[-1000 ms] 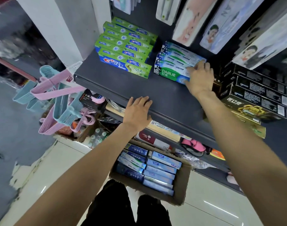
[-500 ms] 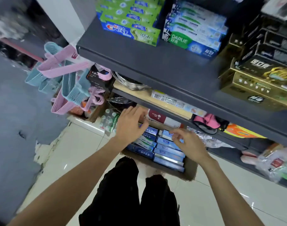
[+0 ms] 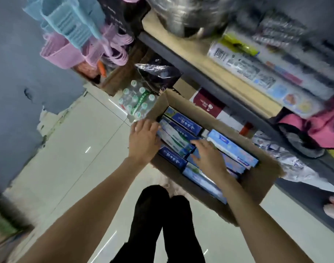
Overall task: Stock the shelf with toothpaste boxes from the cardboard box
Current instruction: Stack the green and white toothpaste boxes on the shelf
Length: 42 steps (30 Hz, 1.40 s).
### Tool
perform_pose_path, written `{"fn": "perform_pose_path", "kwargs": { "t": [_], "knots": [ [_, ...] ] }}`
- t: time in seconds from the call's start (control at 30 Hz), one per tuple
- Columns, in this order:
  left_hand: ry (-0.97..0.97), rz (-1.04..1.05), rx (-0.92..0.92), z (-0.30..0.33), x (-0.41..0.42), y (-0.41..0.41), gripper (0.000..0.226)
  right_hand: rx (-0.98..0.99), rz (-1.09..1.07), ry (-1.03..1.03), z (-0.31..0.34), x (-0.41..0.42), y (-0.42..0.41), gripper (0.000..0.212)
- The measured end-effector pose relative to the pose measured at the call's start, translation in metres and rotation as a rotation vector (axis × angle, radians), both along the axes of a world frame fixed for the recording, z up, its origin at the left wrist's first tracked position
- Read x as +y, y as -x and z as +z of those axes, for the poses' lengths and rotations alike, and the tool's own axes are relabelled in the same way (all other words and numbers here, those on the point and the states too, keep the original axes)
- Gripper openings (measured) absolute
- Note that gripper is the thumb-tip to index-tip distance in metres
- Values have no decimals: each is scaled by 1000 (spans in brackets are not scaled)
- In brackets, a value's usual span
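Observation:
An open cardboard box stands on the tiled floor under the shelving, packed with several blue and white toothpaste boxes lying flat. My left hand reaches over the box's left wall, fingertips touching the ends of the white-and-green boxes. My right hand lies fingers spread on top of the boxes in the middle. Neither hand has lifted anything. The toothpaste shelf above is out of view.
A dark shelf edge runs diagonally above the box, with steel pots and packaged goods on it. A pack of water bottles sits left of the box. Pink and blue plastic hangers hang upper left. My legs are below.
My right hand left the shelf's toothpaste stack and my left hand left the shelf edge. Both dropped into the cardboard box, and my view tilted down to the floor.

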<state>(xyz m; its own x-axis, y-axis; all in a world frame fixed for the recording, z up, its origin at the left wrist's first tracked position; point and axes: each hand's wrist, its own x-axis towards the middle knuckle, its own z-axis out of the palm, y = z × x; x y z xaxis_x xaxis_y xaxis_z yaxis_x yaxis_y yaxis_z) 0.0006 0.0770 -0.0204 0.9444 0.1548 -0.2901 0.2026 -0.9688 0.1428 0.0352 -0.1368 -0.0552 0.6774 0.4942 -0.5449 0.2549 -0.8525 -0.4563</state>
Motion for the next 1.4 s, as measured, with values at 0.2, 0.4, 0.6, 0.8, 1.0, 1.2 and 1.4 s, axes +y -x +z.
{"fn": "perform_pose_path", "kwargs": {
  "t": [0.2,0.4,0.6,0.8,1.0,1.2,1.4],
  "knots": [
    [119,325,-199,-47,50,31,45,-74,141,204,-105,67,-3,69],
    [346,321,-229,-61,62,37,26,10,127,264,-143,78,-7,89],
    [324,383,-226,-24,43,37,48,41,-204,118,-71,73,-5,84],
    [1222,918,282,68,-22,15,75,163,-650,-187,86,42,27,75],
    [1464,808,230,167,-52,4,80,38,-537,-345,228,27,57,89],
    [1477,538,526,268,-38,11,15,-382,-185,-350,317,-33,49,61],
    [1498,401,656,330,-49,24,16,-829,348,-209,354,-48,-9,85]
  ]
}}
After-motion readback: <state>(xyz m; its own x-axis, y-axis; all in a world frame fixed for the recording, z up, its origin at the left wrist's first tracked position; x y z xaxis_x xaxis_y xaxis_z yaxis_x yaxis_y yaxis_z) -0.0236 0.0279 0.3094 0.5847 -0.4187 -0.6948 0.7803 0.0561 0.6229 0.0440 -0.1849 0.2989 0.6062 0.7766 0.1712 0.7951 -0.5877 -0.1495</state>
